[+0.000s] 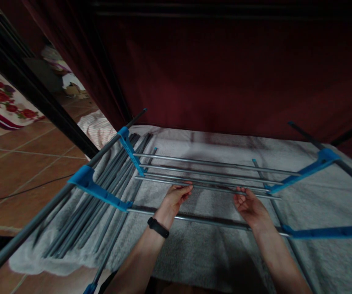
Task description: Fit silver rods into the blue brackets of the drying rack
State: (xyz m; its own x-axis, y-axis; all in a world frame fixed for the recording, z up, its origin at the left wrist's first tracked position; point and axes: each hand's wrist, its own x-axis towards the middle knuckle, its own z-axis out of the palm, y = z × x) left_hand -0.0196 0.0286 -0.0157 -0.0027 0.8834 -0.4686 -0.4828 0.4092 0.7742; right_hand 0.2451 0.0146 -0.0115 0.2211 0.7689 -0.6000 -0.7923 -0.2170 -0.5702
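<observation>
My left hand (177, 199), with a black band on its wrist, pinches a thin grey metal tube (214, 188). Near the tube's other end, my right hand (249, 205) grips it between thumb and fingers. The tube lies level, just in front of several parallel rods (212, 162) that span between a blue plastic bracket (132, 152) on the left and another blue bracket (309, 170) on the right. Closer to me, a single rod (212, 221) runs between a lower left blue bracket (97, 195) and a lower right blue bracket (332, 232). My forearms pass over this rod.
Several loose grey tubes (93, 204) lie side by side at the left on a grey blanket (206, 249). Long frame poles rise on both sides. A dark red curtain (218, 77) hangs behind. Brown floor tiles (25, 171) show at left, crossed by a black cable.
</observation>
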